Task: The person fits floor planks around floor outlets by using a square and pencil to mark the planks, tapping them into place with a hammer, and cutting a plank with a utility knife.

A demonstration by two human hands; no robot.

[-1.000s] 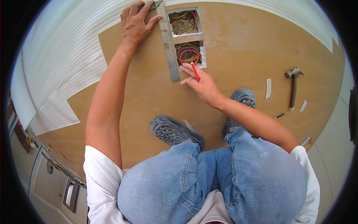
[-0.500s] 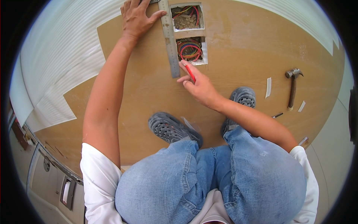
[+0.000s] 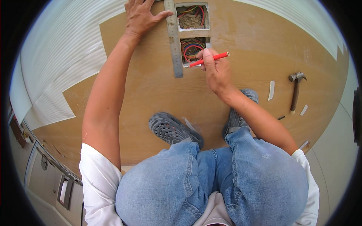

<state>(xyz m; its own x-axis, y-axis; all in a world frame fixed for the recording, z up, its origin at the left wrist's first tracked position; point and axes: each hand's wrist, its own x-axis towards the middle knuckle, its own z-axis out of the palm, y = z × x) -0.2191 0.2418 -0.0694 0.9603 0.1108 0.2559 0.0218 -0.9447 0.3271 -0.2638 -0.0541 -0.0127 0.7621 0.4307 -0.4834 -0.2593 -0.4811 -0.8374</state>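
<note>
The metal ruler (image 3: 174, 45) is laid beside the lower hole (image 3: 208, 44), seemingly steadied by the left hand (image 3: 140, 19), its fingers spread wide. The red pencil (image 3: 221, 55) is pinched by the right hand (image 3: 218, 75), fingers closed, seemingly for control, slanted over the hole's near rim.

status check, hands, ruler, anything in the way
Left hand on metal ruler. Right hand gripping red pencil, partly over lower cutout. Hammer off to right.
</note>
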